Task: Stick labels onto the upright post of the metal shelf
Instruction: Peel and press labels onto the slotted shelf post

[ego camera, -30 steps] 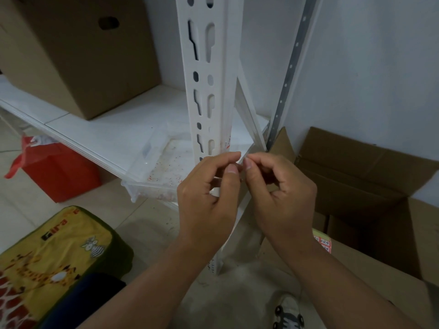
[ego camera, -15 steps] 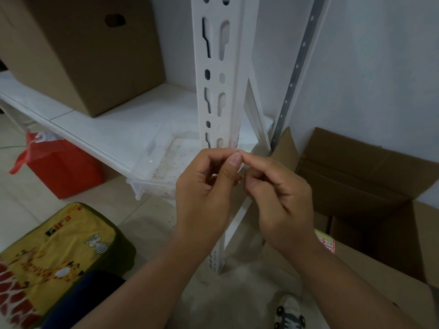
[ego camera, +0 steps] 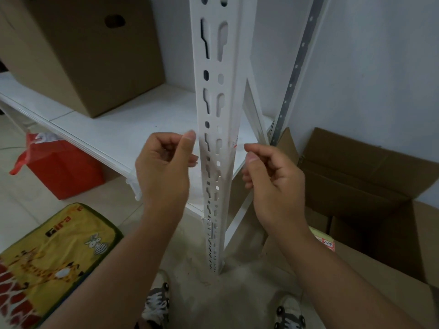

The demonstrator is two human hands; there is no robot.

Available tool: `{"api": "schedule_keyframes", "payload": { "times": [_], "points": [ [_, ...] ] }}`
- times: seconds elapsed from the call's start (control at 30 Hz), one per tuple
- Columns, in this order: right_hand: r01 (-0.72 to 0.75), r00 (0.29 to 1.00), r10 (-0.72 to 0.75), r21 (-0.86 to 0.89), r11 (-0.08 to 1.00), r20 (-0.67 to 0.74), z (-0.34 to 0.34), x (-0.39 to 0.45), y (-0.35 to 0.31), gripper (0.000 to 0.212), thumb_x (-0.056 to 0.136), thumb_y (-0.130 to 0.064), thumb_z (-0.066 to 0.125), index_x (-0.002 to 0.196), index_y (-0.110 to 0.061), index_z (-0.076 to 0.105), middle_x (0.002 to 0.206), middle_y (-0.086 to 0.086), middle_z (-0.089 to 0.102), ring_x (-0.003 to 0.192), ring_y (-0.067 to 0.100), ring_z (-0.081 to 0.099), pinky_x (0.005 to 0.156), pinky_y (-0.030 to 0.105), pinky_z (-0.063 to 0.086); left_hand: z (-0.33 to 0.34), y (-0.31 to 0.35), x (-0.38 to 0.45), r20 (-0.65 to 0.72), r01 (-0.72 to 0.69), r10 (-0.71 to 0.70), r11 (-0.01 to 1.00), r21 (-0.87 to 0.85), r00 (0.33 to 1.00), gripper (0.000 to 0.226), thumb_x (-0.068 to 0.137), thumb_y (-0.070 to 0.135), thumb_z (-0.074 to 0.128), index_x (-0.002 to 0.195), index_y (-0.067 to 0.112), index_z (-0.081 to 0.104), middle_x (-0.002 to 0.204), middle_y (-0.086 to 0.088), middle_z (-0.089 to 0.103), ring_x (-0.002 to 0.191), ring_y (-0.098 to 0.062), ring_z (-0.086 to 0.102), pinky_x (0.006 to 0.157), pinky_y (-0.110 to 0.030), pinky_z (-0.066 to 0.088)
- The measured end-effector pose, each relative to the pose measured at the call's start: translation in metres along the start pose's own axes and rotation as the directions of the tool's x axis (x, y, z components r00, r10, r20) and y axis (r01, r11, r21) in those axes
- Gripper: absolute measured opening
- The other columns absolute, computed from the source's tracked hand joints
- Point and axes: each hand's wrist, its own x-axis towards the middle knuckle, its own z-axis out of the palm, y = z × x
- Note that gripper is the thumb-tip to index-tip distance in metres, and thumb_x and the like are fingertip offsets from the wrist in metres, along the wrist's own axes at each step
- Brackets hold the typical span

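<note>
The white slotted upright post of the metal shelf rises in the middle of the view. My left hand is just left of it and my right hand just right of it, both at shelf height. Each pinches one end of a thin, see-through label between thumb and forefinger. The label stretches across the front of the post as a hazy band. Whether it touches the metal I cannot tell. A small red mark shows on the post's right edge.
A big cardboard box stands on the white shelf board. Below it are a red bag and a yellow cushion. An open cardboard box sits to the right by the wall. My shoes are near the post's foot.
My hands were pressed together in front of the post, pinching at something small. They have drawn apart to either side, and the label now spans the post between them.
</note>
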Motion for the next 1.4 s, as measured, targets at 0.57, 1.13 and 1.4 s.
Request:
{"api": "schedule_keyframes", "payload": {
  "times": [0.57, 1.13, 1.4],
  "points": [
    [0.436, 0.884, -0.468, -0.413, 0.800, 0.026, 0.008, 0.012, 0.017, 0.022, 0.092, -0.004, 0.061, 0.114, -0.001, 0.063, 0.103, 0.009, 0.069, 0.097, 0.008, 0.059, 0.084, 0.010, 0.048, 0.000, -0.067, 0.050, 0.145, 0.144, -0.270, 0.812, 0.566, 0.952, 0.045, 0.098, 0.037, 0.045, 0.066, 0.006, 0.044, 0.064, -0.021, 0.055, 0.068, -0.028, 0.062, 0.057, -0.029, 0.036],
    [-0.085, 0.996, 0.085, 0.086, 0.993, 0.008, 0.010, 0.023, 0.003, 0.013, 0.091, -0.016, 0.061, 0.100, -0.019, 0.071, 0.095, -0.005, 0.073, 0.092, 0.012, 0.068, 0.082, 0.030, 0.057, 0.029, -0.025, 0.016, 0.210, 0.275, -0.326, 0.932, 0.236, 0.922, 0.038, 0.101, 0.029, 0.032, 0.078, 0.015, 0.060, 0.075, 0.000, 0.066, 0.070, -0.008, 0.061, 0.069, -0.025, 0.046],
    [-0.178, 0.984, 0.177, 0.211, 0.961, 0.026, 0.011, 0.026, -0.004, 0.014, 0.092, -0.011, 0.060, 0.088, -0.018, 0.072, 0.082, -0.008, 0.073, 0.081, 0.013, 0.068, 0.070, 0.022, 0.057, 0.044, -0.025, 0.004, 0.163, 0.536, -0.524, 0.844, -0.038, 0.836, 0.054, 0.081, 0.050, 0.033, 0.088, 0.009, 0.067, 0.089, -0.021, 0.069, 0.090, -0.041, 0.066, 0.091, -0.060, 0.051]
  ]
}}
